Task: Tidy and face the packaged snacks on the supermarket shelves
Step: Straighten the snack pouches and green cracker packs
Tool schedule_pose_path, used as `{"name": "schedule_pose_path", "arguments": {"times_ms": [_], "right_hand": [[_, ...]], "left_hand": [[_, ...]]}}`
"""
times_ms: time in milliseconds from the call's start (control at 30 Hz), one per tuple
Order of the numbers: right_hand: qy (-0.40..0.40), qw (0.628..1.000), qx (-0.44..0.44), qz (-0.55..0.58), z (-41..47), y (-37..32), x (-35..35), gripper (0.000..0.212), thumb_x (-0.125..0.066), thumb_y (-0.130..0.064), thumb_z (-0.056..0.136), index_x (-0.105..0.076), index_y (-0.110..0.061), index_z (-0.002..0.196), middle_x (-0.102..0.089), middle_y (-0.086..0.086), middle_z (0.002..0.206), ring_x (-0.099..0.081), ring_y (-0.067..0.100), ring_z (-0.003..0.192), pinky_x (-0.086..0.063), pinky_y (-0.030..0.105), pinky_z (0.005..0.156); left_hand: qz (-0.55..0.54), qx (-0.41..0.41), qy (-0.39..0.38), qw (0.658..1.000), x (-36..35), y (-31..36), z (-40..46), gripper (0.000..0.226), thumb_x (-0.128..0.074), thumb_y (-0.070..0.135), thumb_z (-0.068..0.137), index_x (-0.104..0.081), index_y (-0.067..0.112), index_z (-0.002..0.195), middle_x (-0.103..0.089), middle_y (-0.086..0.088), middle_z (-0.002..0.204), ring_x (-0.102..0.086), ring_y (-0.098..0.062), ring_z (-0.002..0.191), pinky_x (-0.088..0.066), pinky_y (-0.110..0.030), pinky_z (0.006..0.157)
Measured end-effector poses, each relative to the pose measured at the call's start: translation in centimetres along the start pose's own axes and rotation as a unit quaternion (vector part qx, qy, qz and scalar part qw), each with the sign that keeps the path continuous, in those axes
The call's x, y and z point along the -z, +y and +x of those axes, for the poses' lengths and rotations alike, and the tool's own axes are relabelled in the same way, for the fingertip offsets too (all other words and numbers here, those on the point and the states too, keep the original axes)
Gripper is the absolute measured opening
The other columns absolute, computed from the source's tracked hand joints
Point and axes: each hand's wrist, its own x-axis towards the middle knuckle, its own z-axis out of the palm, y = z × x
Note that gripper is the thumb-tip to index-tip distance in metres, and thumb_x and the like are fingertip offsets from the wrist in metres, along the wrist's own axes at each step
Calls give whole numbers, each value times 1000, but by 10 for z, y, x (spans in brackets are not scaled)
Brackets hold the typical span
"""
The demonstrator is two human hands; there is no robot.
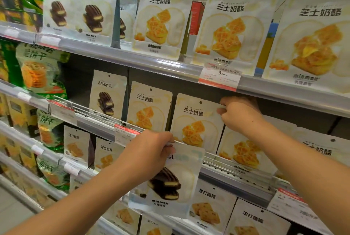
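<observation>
Two hands work at the middle shelf point(132, 132). The left hand point(149, 151) pinches the top edge of one chocolate biscuit pouch point(166, 183), which hangs in front of the shelf lip at about 6 o'clock in the view; the pouch is pale blue-white with dark ridged sandwich biscuits pictured and a "minmon" mark near its base. The right hand point(240, 115), at roughly 3 o'clock from centre, has fingers curled on the top right corner of a cheese waffle pouch point(195, 123), white and yellow with golden lattice biscuits, standing upright on the middle shelf. To its 9 o'clock stand one more cheese pouch point(147, 108) and one cocoa pouch point(108, 96). The top shelf shows three large cheese pouches and two front cocoa pouches. A price tag point(219, 77) hangs at 12 o'clock above the right hand.
</observation>
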Motion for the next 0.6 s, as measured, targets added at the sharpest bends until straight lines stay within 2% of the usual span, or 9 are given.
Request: {"name": "schedule_pose_path", "arguments": {"times_ms": [100,167,233,267,333,400,433,533,600], "right_hand": [[-40,999,-28,-8,2,0,1,27,-47,-39,97,-58,-26,119,-58,3,103,-54,26,103,-42,40,98],[-30,999,-16,-10,0,3,-2,36,-46,-40,97,-52,-28,130,-58,4,119,-50,27,117,-33,42,106],[46,998,36,11,-9,5,-6,44,-48,-41,96,-46,-28,139,-54,1,136,-43,26,129,-25,44,110],[104,991,79,41,-15,3,-6,44,-49,-40,95,-49,-27,137,-53,-1,137,-43,24,130,-24,44,110],[169,961,178,128,-34,-8,-6,36,-47,-42,94,-59,-26,124,-60,-8,124,-50,15,120,-29,42,104],[124,937,243,219,-57,-28,-10,34,-40,-48,94,-62,-29,114,-61,-17,106,-52,0,103,-37,31,95],[90,931,264,234,-65,-37,-13,37,-39,-51,93,-60,-31,115,-61,-19,105,-51,-3,101,-38,27,92],[2,928,310,209,-73,-58,-32,42,-46,-53,92,-54,-31,126,-62,-15,114,-55,3,104,-45,29,90],[-35,923,319,211,-73,-71,-41,31,-50,-49,93,-57,-32,117,-64,-13,101,-58,5,91,-53,33,79]], "left_hand": [[-5,6,-1,1000,0,1,1,13,-55,30,98,-64,22,104,-68,5,86,-63,-11,71,-56,-35,70],[-5,11,2,1000,-1,1,4,14,-55,31,98,-64,22,103,-68,5,85,-63,-10,71,-57,-36,70],[-4,12,8,1000,-1,1,7,14,-56,30,98,-64,21,102,-68,4,85,-63,-10,70,-57,-36,70],[-6,11,11,1000,0,1,9,14,-56,30,97,-65,20,102,-68,4,84,-63,-10,69,-56,-35,70],[-13,16,14,1000,2,1,11,12,-58,29,97,-65,20,100,-68,4,82,-63,-8,66,-56,-33,69],[-21,26,17,999,5,-1,9,10,-59,28,96,-65,20,97,-67,5,80,-62,-7,66,-56,-33,68],[-25,27,24,999,6,-3,8,9,-60,28,95,-64,21,94,-66,5,79,-61,-7,65,-56,-35,69],[-24,37,32,999,7,-9,-1,4,-61,27,94,-64,24,94,-64,7,77,-59,-6,65,-54,-37,68],[-13,44,44,998,8,-18,-11,4,-61,26,94,-64,23,94,-61,10,74,-57,-6,63,-53,-36,67]]}}
